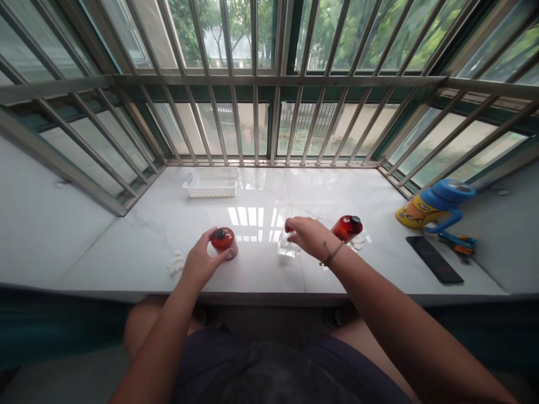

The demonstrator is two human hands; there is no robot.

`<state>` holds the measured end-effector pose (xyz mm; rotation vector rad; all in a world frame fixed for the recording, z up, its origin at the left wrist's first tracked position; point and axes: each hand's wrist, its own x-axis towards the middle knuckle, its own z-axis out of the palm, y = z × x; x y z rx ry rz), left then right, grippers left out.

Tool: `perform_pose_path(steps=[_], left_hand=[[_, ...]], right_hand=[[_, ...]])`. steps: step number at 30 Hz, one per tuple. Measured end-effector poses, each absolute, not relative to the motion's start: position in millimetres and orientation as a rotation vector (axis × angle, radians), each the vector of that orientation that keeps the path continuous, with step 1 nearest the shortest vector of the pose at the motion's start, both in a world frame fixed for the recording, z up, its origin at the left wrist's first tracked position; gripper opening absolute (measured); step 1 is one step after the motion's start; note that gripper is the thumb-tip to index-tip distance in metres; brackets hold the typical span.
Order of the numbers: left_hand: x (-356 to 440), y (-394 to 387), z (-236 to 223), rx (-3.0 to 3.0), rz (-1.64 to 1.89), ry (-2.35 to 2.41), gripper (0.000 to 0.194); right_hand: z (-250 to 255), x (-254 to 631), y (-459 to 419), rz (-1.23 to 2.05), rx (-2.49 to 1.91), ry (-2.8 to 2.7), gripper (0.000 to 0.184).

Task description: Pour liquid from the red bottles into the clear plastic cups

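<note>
My left hand [201, 259] is wrapped round a red see-through bottle [224, 241] with a black cap, thumb and fingers on its sides, on the white counter. Over a clear plastic container [288, 247], my right hand [306, 234] is bent downward with its fingers curled together; what is in them, if anything, is hidden. A second red bottle with a black cap [348, 226] is just beyond my right wrist, partly covered by it. Small white pieces [176, 264] lie left of my left hand. More white pieces [357, 242] lie beside the second bottle.
A white perforated basket [212, 185] sits toward the window at the back left. On the right are a blue and yellow water bottle [433, 205], a black phone [434, 260] and an orange and blue object [461, 244]. Metal window bars [278, 81] close off the far side.
</note>
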<state>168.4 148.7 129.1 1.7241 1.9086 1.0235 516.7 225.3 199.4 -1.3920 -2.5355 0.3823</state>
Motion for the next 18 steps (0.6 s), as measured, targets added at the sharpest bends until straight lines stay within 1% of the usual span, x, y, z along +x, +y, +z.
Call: perform_pose_path(steps=[3,4,5,6,7,8,10,11,13,15,16,18], left_hand=[[175,140,130,1.922,1.105,1.949,0.085],[180,135,130,1.992,1.194,1.96,0.082],[188,128,131,2.057,1.298,1.96,0.074],[197,121,130,2.106,1.398,1.95,0.063],[208,115,129,2.155,1.456,1.906,0.052],[222,109,127,2.204,1.458,1.829,0.044],[251,102,121,2.253,1.333,1.67,0.042],[266,102,116,2.254,1.252,1.609,0.046],[296,111,107,2.238,1.117,1.51,0.064],[321,127,98,2.21,1.024,1.44,0.084],[331,136,94,2.191,0.988,1.414,0.09],[346,153,88,2.143,0.935,1.394,0.097]], right_hand=[[184,514,211,0.436,-1.372,-2.506,0.016],[181,515,206,0.447,-1.364,-2.496,0.015],[178,517,202,0.458,-1.358,-2.477,0.015],[175,520,198,0.476,-1.352,-2.441,0.017],[170,524,194,0.499,-1.345,-2.382,0.022],[164,528,190,0.529,-1.339,-2.3,0.029],[147,535,181,0.597,-1.335,-2.083,0.046],[136,538,177,0.623,-1.341,-1.969,0.054],[115,538,169,0.644,-1.366,-1.781,0.062],[98,534,163,0.645,-1.374,-1.649,0.064],[92,530,161,0.646,-1.372,-1.606,0.064],[86,523,159,0.655,-1.364,-1.558,0.062]])
